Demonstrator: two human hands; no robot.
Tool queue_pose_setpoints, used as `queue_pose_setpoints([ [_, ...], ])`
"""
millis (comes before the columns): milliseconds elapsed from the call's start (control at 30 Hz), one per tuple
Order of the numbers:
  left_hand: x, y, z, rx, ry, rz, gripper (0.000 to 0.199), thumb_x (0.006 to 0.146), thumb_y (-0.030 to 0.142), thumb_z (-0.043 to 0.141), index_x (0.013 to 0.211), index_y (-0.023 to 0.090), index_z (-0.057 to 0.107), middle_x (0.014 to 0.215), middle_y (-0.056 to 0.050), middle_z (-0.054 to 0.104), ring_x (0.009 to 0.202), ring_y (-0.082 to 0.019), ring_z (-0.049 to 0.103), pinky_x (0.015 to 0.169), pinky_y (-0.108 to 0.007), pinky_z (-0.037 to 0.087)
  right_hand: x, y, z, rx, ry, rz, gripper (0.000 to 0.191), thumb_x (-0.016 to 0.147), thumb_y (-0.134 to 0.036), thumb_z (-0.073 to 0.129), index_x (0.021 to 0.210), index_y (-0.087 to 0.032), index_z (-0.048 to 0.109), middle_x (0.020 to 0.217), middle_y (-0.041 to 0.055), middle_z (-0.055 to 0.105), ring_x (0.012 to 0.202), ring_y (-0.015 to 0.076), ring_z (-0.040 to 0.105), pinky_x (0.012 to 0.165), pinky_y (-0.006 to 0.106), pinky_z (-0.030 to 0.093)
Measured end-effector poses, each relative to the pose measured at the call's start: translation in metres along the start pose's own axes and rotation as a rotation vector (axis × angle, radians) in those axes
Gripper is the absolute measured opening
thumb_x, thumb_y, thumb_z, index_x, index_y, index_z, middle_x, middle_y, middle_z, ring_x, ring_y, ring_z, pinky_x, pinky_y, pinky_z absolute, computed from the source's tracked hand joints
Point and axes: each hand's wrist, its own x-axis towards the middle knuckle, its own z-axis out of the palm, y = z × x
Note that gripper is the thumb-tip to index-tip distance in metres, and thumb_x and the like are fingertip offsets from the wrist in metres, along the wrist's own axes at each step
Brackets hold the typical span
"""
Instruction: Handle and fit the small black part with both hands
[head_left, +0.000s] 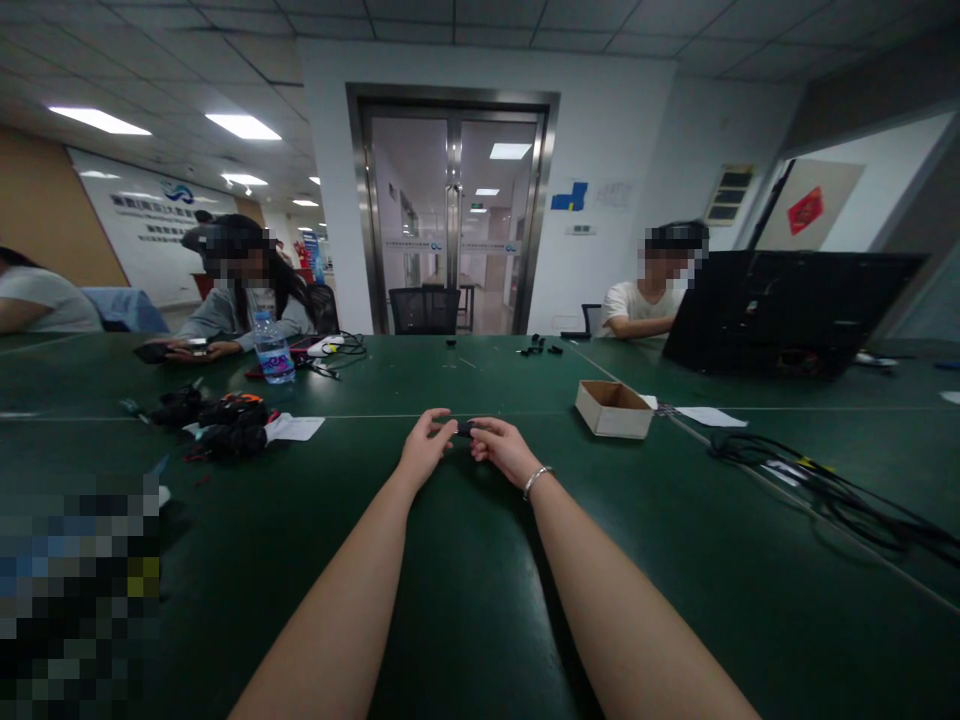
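Small dark piece [463, 429] is up between both hands, over the middle of the green desk [465, 600], well in from the far edge. Right hand [506, 452] has it pinched, thumb against fingers. Left hand [424, 452] has its fingertips at the other end; can't tell if they grip or only touch. Fingers cover most of the piece, so shape and type are unreadable. Gap between piece and desktop: can't judge.

Toward the right edge: open box [613, 412], floor hidden by its walls, then loose black cables [840, 500] cut off by the frame. Black screen [787, 310] near the far right, back to camera, hides part of a seated person [645, 290].

Small black parts [536, 347] near the far edge, too small to identify. Far left: bottle [274, 355], and nearer, a heap of dark gear [225, 415] partly over white paper; items in it blend together. Another person [247, 290] behind the bottle holds something dark, unclear what. Near left corner area is pixelated, contents unreadable. Desk's near edge is out of frame.
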Motion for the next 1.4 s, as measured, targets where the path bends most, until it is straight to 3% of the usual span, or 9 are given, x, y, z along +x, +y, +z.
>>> queue_pose_setpoints([
  [100,0.0,-0.0015,0.0013,0.046,-0.015,-0.027,0.036,0.085,0.041,0.052,0.109,0.016,0.056,0.068,-0.002,0.058,0.056,-0.012,0.055,0.05,-0.02,0.04,0.001,0.0014,-0.0007,-0.016,-0.017,-0.005,0.022,0.077,-0.01,0.068,0.098,-0.01,0.06,0.06,0.0013,0.061,0.049,0.0107,0.058,0.045,0.018,0.047],
  [233,0.0001,-0.0023,0.0023,0.043,0.039,0.053,0.037,0.076,0.026,0.064,0.111,0.018,0.055,0.082,-0.003,0.06,0.071,-0.012,0.058,0.06,-0.02,0.045,0.0016,0.0028,-0.0015,-0.024,-0.026,-0.018,0.021,0.078,-0.012,0.067,0.098,-0.01,0.059,0.059,0.0005,0.061,0.048,0.0103,0.058,0.044,0.017,0.047],
  [367,0.0018,-0.0045,0.002,0.023,-0.005,-0.063,0.029,0.088,0.036,0.045,0.105,0.015,0.055,0.064,0.0,0.055,0.053,-0.01,0.052,0.048,-0.019,0.039,0.0031,0.0044,-0.002,-0.049,-0.036,-0.016,0.02,0.08,-0.011,0.065,0.099,-0.01,0.058,0.059,0.0003,0.061,0.048,0.0102,0.058,0.044,0.017,0.047],
  [533,0.0016,-0.0065,0.0011,0.064,-0.008,-0.001,0.029,0.08,0.03,0.057,0.106,0.017,0.056,0.079,-0.003,0.06,0.062,-0.011,0.056,0.054,-0.02,0.044,0.0056,0.0065,-0.0019,-0.078,-0.041,-0.025,0.018,0.082,-0.011,0.063,0.098,-0.011,0.056,0.058,-0.0007,0.06,0.047,0.0103,0.058,0.043,0.017,0.047],
  [667,0.0007,-0.005,0.0008,0.088,-0.036,-0.043,0.028,0.087,0.039,0.045,0.091,0.015,0.058,0.065,-0.002,0.056,0.056,-0.011,0.052,0.05,-0.02,0.04,0.0055,0.0065,-0.0009,-0.087,-0.028,-0.017,0.015,0.084,-0.011,0.061,0.098,-0.012,0.055,0.058,-0.0004,0.06,0.046,0.0107,0.058,0.042,0.017,0.047],
  [800,0.002,-0.0072,0.0006,0.111,-0.019,0.025,0.016,0.08,0.029,0.053,0.089,0.017,0.058,0.074,-0.002,0.058,0.064,-0.012,0.054,0.056,-0.02,0.043,0.0044,0.0054,0.0005,-0.079,-0.031,-0.011,0.015,0.085,-0.012,0.06,0.098,-0.012,0.053,0.058,-0.0003,0.061,0.047,0.0109,0.059,0.043,0.017,0.048],
  [900,0.0023,-0.0084,0.0008,0.067,-0.027,0.005,0.02,0.081,0.035,0.052,0.087,0.016,0.057,0.071,-0.001,0.057,0.063,-0.012,0.054,0.055,-0.021,0.042,0.0039,0.0045,0.0017,-0.084,-0.018,-0.006,0.011,0.087,-0.012,0.059,0.096,-0.012,0.053,0.057,-0.0004,0.06,0.046,0.0108,0.059,0.042,0.017,0.048],
  [1167,0.0007,-0.0069,0.0009,0.077,-0.037,-0.009,0.027,0.085,0.035,0.048,0.105,0.017,0.052,0.069,0.0,0.055,0.055,-0.01,0.052,0.049,-0.019,0.039,0.0028,0.0022,0.0031,-0.104,-0.009,0.012,0.008,0.088,-0.011,0.058,0.095,-0.011,0.056,0.058,0.0002,0.061,0.047,0.0103,0.06,0.043,0.016,0.05],
  [1400,0.0001,-0.0046,0.0014,0.068,-0.035,-0.006,0.029,0.085,0.034,0.05,0.108,0.016,0.053,0.068,0.0,0.056,0.055,-0.009,0.053,0.052,-0.019,0.042,0.0049,0.0044,0.0013,-0.097,-0.027,0.003,0.009,0.086,-0.014,0.063,0.093,-0.012,0.058,0.059,0.0005,0.061,0.049,0.0111,0.061,0.044,0.017,0.051],
])
